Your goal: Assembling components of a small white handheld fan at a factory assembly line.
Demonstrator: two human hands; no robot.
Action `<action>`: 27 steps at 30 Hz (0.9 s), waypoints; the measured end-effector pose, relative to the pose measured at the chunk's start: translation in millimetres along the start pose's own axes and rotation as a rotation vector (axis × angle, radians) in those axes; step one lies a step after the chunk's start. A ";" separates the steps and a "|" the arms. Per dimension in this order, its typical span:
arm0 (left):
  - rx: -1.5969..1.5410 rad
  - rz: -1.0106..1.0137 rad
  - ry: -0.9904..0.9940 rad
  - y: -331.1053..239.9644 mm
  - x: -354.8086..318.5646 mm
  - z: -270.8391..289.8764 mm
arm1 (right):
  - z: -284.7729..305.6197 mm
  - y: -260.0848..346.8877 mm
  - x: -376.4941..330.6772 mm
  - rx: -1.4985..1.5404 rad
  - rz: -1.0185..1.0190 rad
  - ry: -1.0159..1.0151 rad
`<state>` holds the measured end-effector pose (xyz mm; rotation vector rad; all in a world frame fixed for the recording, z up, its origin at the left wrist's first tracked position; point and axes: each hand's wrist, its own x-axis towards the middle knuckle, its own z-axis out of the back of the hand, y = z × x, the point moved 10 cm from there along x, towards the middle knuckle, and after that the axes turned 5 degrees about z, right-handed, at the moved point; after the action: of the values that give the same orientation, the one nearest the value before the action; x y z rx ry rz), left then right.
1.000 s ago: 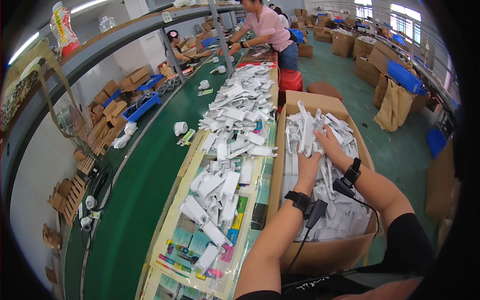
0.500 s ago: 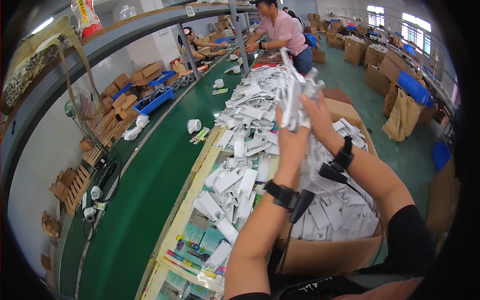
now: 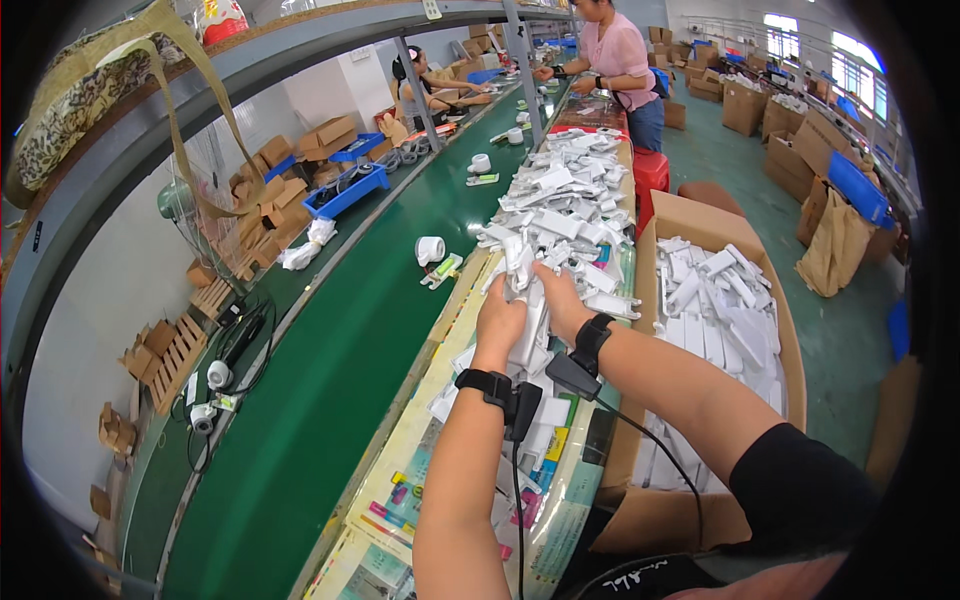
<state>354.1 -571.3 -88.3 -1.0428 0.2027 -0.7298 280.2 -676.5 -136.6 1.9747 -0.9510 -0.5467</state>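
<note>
Over the table's long pile of white plastic parts (image 3: 565,215), my left hand (image 3: 500,322) and my right hand (image 3: 562,302) close in from both sides on a bunch of white plastic parts (image 3: 519,262). The parts are long, flat housings with open ends. My palms face each other, and most of the fingertips are hidden behind the bunch. It rests on or just above the pile; I cannot tell which. More of the same parts (image 3: 712,335) fill a cardboard box (image 3: 790,350) to the right of my right forearm.
A green conveyor belt (image 3: 330,400) runs along the left, carrying white round camera-like units (image 3: 430,249). A metal shelf frame (image 3: 330,45) stands above it. Beyond the pile are a red stool (image 3: 652,175) and a co-worker in pink (image 3: 615,55). Cables hang from my wrist straps.
Both hands have come left and down from above the cardboard box to the pile on the table, bringing the white parts along. The view has shifted too, showing more of the box.
</note>
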 end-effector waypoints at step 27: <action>0.432 -0.359 0.938 -127.7 -218.1 -172.5 | 259.0 189.0 -234.1 -1.447 -0.155 0.605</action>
<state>49.5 -593.4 -107.9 -0.2585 0.6378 -1.4869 -115.9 -689.0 -112.3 0.7555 0.0934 -0.4476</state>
